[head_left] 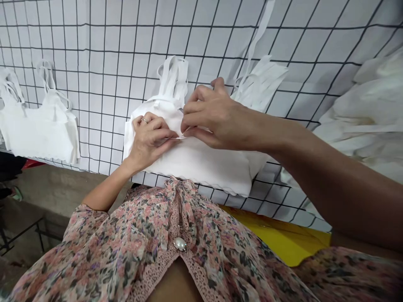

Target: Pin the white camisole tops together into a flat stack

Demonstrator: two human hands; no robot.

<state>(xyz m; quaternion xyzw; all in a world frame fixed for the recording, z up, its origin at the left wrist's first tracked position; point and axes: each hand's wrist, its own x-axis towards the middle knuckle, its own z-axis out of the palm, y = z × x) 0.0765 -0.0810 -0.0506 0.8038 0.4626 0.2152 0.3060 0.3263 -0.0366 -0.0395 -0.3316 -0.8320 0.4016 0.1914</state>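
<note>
In front of me a stack of white strapped camisole tops [201, 161] lies on a white surface with a black grid. My left hand [153, 136], a ring on one finger, pinches the neckline edge of the uppermost camisole top. Thumb and fingers of my right hand [209, 115] close on the same edge, right beside the left fingertips. Whatever small detail sits between the fingertips is too fine to make out. White straps [173, 79] fan out beyond the left hand, and more straps [264, 79] lie behind the right hand.
Another stack of white tops [40, 123] lies at the far left. A loose heap of white garments [368, 113] fills the right side. Something yellow [283, 237] shows below the table's near edge. A dark metal frame [25, 235] stands at lower left.
</note>
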